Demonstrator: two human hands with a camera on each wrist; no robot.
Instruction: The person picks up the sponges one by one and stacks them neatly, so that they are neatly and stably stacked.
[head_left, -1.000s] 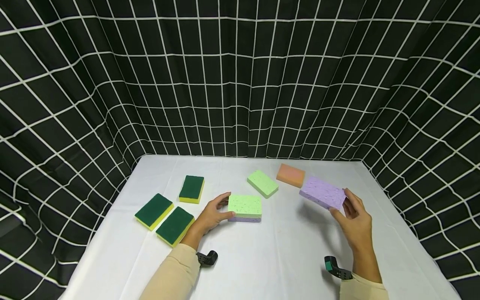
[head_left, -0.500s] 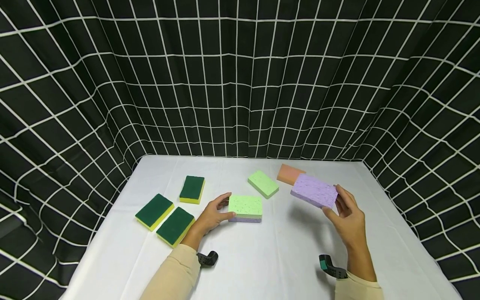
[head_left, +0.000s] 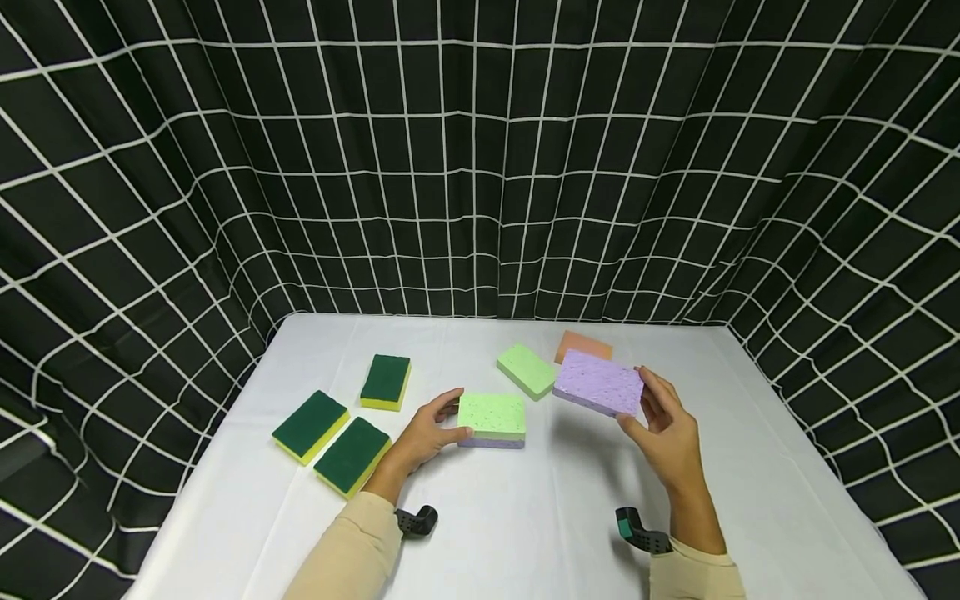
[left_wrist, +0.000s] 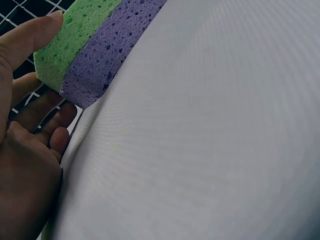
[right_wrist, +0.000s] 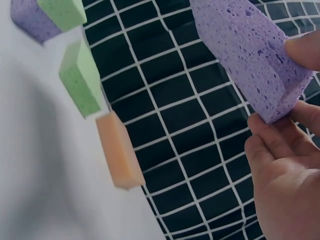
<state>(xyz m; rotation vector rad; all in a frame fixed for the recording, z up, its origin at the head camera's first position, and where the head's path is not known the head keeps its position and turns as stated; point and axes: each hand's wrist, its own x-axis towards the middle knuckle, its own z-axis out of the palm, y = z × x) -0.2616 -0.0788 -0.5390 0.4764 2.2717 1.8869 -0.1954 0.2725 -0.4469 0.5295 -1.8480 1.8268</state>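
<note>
My left hand (head_left: 426,435) holds the left end of a light green sponge (head_left: 491,414), thumb in front and fingers behind. That sponge lies flat on a purple sponge (left_wrist: 107,57), forming a two-layer stack on the white table. To the right, my right hand (head_left: 666,437) pinches another purple sponge (head_left: 598,382) by its right end, thumb on the near side. It is raised above the table, slightly tilted, casting a shadow below. In the right wrist view this purple sponge (right_wrist: 245,50) shows its pores, with fingers under its lower corner.
A second green sponge (head_left: 527,371) lies behind the stack. Beside it an orange sponge (head_left: 583,344) is partly covered by the raised purple one. Three yellow sponges with dark green scouring tops, one of them the rear sponge (head_left: 386,380), lie at left. A black gridded curtain (head_left: 465,167) surrounds the table.
My right hand has carried the purple sponge leftward toward the stack, so that it now overlaps the orange sponge in view. My left hand stays in place on the green sponge.
</note>
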